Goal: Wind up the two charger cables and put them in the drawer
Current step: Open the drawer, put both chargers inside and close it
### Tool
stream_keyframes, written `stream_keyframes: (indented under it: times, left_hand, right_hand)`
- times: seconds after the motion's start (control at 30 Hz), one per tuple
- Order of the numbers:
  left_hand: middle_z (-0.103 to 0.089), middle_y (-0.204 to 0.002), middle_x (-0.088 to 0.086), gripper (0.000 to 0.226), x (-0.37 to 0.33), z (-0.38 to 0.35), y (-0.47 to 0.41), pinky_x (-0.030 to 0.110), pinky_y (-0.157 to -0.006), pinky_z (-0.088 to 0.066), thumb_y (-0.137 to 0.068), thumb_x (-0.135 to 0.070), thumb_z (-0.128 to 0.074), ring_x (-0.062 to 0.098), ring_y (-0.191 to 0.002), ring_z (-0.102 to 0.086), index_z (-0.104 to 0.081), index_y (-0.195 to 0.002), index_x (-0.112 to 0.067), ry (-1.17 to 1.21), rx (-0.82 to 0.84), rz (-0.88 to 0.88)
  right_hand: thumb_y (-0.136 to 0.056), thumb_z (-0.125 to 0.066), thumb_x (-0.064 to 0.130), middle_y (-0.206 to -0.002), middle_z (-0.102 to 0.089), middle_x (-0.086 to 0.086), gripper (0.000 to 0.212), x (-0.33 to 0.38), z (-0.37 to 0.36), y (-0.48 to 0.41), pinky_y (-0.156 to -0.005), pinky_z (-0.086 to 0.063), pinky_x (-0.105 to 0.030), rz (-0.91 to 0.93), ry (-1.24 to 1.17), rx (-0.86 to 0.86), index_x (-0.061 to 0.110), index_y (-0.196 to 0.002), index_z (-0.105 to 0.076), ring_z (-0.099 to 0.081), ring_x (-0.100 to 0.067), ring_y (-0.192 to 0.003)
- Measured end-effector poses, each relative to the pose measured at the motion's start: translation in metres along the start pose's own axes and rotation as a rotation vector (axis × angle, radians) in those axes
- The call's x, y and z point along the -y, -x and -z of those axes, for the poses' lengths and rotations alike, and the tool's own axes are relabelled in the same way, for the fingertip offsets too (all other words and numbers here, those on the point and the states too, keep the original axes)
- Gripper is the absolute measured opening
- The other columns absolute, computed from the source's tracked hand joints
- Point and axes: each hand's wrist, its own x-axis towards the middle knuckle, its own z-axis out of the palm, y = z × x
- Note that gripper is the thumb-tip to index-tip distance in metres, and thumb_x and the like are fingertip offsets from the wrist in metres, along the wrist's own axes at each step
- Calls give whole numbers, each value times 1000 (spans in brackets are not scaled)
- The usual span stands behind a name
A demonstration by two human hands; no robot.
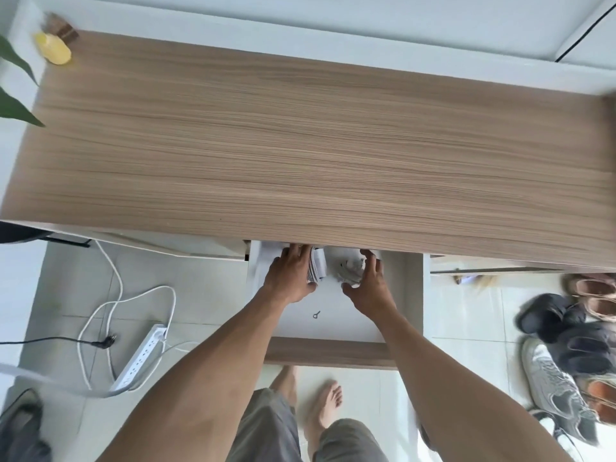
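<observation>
The white drawer (333, 323) stands pulled out under the wooden desk (300, 145). Both my hands are inside it near the back. My left hand (293, 273) grips a wound white cable bundle with a charger block (316, 263) against its fingers. My right hand (366, 285) curls its fingers and thumb around a second coiled grey-white cable (350, 270) resting on the drawer floor. The far ends of both bundles are hidden under the desk edge.
A small key-like metal item (316, 315) lies on the drawer floor. On the floor at left lie a white power strip (141, 358) and loose cords. Several shoes (566, 345) crowd the right. A yellow object (53, 48) sits at the desk's far left corner.
</observation>
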Motion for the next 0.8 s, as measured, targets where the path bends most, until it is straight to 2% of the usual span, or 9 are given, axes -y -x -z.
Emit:
stream_keyframes:
  times: [0.17,0.27,0.33,0.43,0.5,0.57,0.63,0.8]
  left_hand:
    - [-29,-142,11,93,-19,7,29,45,-94,-46,-73,-38,-75,34,-122,-45,-21,-145,-15,55,-34,114]
    - [-31,-142,13,92,-39,8,56,45,-98,-42,-78,-40,-70,34,-125,-43,-17,-148,-14,87,-51,177]
    - [-37,-139,14,82,-51,7,74,45,-98,-42,-82,-41,-66,34,-124,-45,-23,-146,-12,96,-59,210]
    - [-53,-128,11,54,-69,4,107,44,-96,-43,-87,-40,-59,30,-118,-52,-45,-131,-13,134,-102,212]
    - [-63,-121,6,38,-78,4,125,40,-93,-47,-88,-38,-57,26,-111,-59,-58,-118,-16,224,-139,237]
    - [-71,-108,5,23,-87,3,145,35,-85,-51,-87,-34,-56,27,-99,-65,-66,-100,-18,308,-190,284]
    - [-73,-100,6,19,-95,4,162,34,-80,-52,-87,-31,-54,28,-94,-66,-67,-91,-19,322,-236,292]
    - [-74,-95,6,15,-104,1,190,35,-80,-53,-87,-28,-54,28,-92,-67,-67,-85,-19,316,-284,289]
  right_hand:
    - [-82,-66,16,-133,-36,-14,71,-4,15,27,-82,-44,-37,13,-4,-1,18,-140,-26,-54,-37,-107]
    - [-85,-63,18,-132,-40,-15,62,-2,23,54,-92,-45,-41,34,-20,6,18,-137,-30,-51,-35,-114]
    - [-87,-61,21,-131,-45,-14,55,-4,27,67,-96,-45,-41,31,-10,15,16,-135,-36,-52,-32,-115]
    - [-89,-58,22,-118,-60,-11,37,-8,34,92,-92,-45,-33,62,-4,8,12,-124,-52,-58,-27,-109]
    - [-89,-56,21,-106,-67,-10,24,-6,39,107,-85,-47,-31,71,-24,11,12,-110,-62,-62,-28,-101]
    - [-89,-51,22,-97,-68,-11,14,-2,41,123,-76,-47,-30,76,-32,-1,15,-93,-63,-61,-29,-89]
    - [-87,-47,22,-91,-67,-13,17,0,42,137,-71,-49,-30,92,-46,-22,14,-80,-58,-59,-30,-81]
    - [-85,-46,22,-83,-69,-17,24,-2,46,166,-69,-55,-40,152,-86,-54,8,-80,-64,-64,-36,-78]
